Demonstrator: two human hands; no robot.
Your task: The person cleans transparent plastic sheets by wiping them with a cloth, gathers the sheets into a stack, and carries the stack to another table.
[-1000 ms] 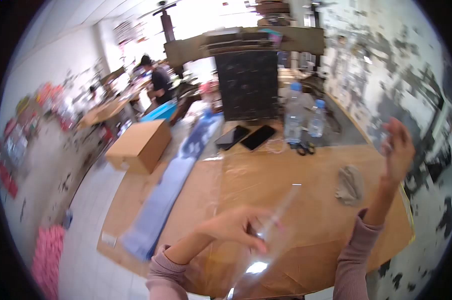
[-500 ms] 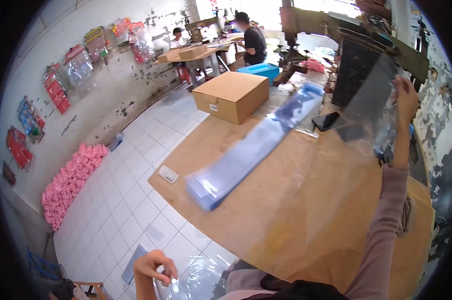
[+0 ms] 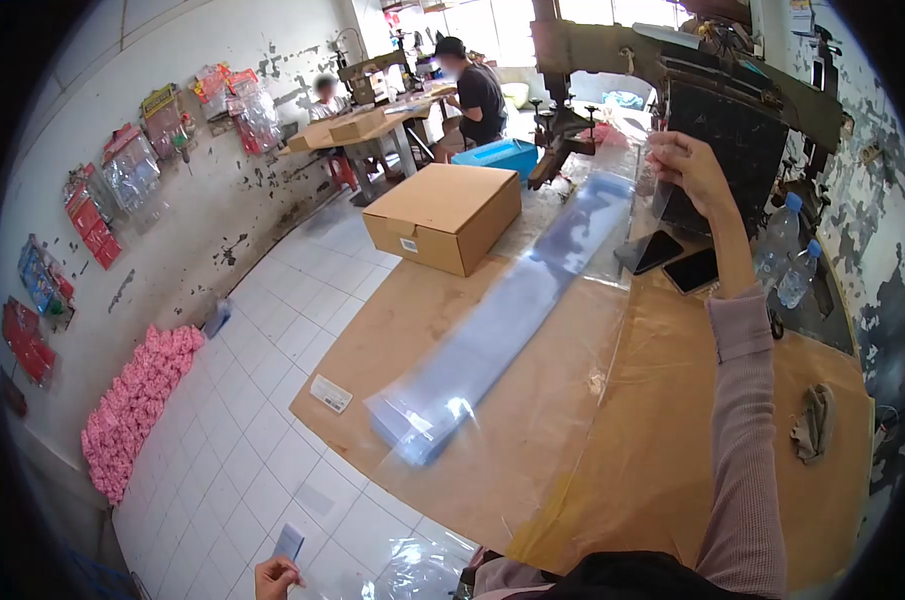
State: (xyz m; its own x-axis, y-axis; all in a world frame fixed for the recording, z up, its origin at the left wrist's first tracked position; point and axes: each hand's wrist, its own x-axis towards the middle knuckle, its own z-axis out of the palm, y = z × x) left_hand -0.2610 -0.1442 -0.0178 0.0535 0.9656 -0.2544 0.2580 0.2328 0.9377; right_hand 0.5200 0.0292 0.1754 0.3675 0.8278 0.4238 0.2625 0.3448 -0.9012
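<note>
My right hand [image 3: 690,172] is raised near the black panel, its fingers pinching one end of a clear plastic sheet [image 3: 459,408]. Down at the lower left edge is my left hand [image 3: 277,577], thumb and fingers pressed together at the sheet's other end. The see-through sheet stretches between both hands above a long stack of bluish plastic sheets [image 3: 492,330], so its edges are hard to make out. The stack lies diagonally on the brown-covered table [image 3: 712,430].
A cardboard box [image 3: 442,215] stands left of the stack. Two phones [image 3: 692,270], bottles [image 3: 798,275] and a grey cloth [image 3: 812,424] are at the right. Crumpled clear plastic [image 3: 417,572] is near my body. Two people sit at a farther table.
The view has swung left. My right hand has moved from the right side toward the stack's far end, bringing the sheet over the stack; my left hand has moved to the lower left.
</note>
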